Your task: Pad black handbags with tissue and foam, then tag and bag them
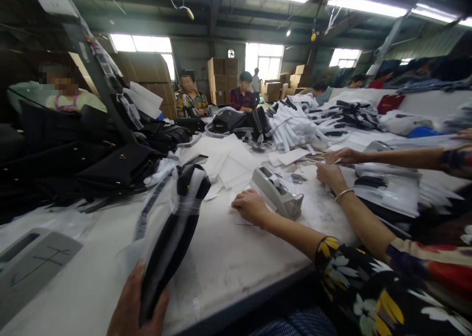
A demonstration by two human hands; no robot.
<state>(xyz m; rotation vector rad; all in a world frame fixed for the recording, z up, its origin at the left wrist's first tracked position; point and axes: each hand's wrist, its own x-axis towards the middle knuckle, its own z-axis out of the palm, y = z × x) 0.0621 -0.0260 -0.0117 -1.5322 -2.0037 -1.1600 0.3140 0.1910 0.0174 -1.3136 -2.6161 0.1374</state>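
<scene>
At the lower left, my left hand (138, 301) is closed around the lower end of a long black bag strap (177, 228). The strap is held tilted up above the table, with white or clear wrapping along it and around its upper part. My right hand (250, 206), in a black floral sleeve, rests low over the table with its fingers bent together. A thin edge shows beneath it, but what the fingertips pinch is hidden. Just behind that hand stands a grey tape dispenser (276, 191), its serrated end facing right.
White sheets (230, 164) lie mid-table. Black bags (118, 166) are heaped at left, near a grey box marked in pen (37, 272). White-wrapped straps (295, 124) are piled at the back. A co-worker's hands (332, 176) work at right; several people sit across the table.
</scene>
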